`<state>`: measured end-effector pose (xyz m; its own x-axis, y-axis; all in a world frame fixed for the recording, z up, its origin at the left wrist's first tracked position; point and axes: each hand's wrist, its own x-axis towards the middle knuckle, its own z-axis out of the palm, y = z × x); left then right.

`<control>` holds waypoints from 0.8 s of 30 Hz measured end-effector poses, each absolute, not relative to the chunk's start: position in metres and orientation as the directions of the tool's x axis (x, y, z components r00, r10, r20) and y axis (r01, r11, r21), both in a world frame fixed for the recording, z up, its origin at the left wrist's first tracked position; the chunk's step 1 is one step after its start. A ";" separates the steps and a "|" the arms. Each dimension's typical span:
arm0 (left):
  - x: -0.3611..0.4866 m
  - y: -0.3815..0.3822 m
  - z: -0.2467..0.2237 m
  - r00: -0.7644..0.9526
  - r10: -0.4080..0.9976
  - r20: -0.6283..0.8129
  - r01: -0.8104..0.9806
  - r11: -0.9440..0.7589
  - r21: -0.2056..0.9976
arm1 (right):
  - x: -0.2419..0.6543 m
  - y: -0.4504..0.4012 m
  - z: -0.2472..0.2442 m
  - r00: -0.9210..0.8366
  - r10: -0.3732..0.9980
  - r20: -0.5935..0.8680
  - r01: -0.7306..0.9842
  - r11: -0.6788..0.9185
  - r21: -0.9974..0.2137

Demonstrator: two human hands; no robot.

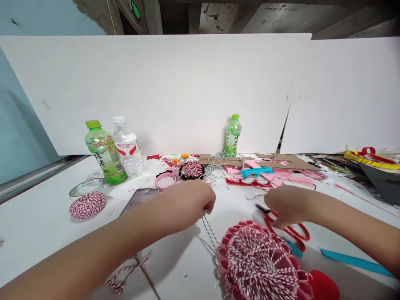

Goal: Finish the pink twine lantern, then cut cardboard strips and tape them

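My left hand is closed, pinching a doubled strand of black-and-white twine. That twine runs down to a round pink felt piece with a looped rim, its middle covered in red-and-white twine. To the right, my right hand is curled over red-handled scissors, whose dark blades point left. The fingertips there are partly hidden. Beside the round piece lie a red felt shape, a short blue piece and a blue strip.
At left stand a green tea bottle and a water bottle; another green bottle stands at the back. A phone, tape roll, twine coaster and black-rimmed twine disc lie around. Felt scraps cover the back right.
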<state>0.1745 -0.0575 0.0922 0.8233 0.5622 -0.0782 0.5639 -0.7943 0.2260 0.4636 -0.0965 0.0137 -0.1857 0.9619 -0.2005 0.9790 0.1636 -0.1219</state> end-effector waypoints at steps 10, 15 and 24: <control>0.140 -0.070 0.043 0.784 0.616 -0.075 0.604 -0.729 0.322 | 0.443 -0.122 0.019 0.124 0.949 -0.290 0.971 -0.056 0.232; 0.133 -0.072 0.024 0.759 0.650 -0.044 0.592 -0.660 0.461 | 0.449 -0.114 0.034 0.065 0.971 -0.232 0.998 -0.062 0.022; 0.132 -0.068 0.004 0.636 0.772 -0.016 0.399 -0.311 0.863 | 0.407 -0.097 0.071 -0.316 0.922 -0.223 0.879 0.197 -0.434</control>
<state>0.1322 -0.0682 0.0036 0.6357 0.7718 -0.0158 0.3989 -0.3110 0.8627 0.4074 -0.0966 0.0710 -0.3164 0.9221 -0.2228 0.8792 0.1969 -0.4339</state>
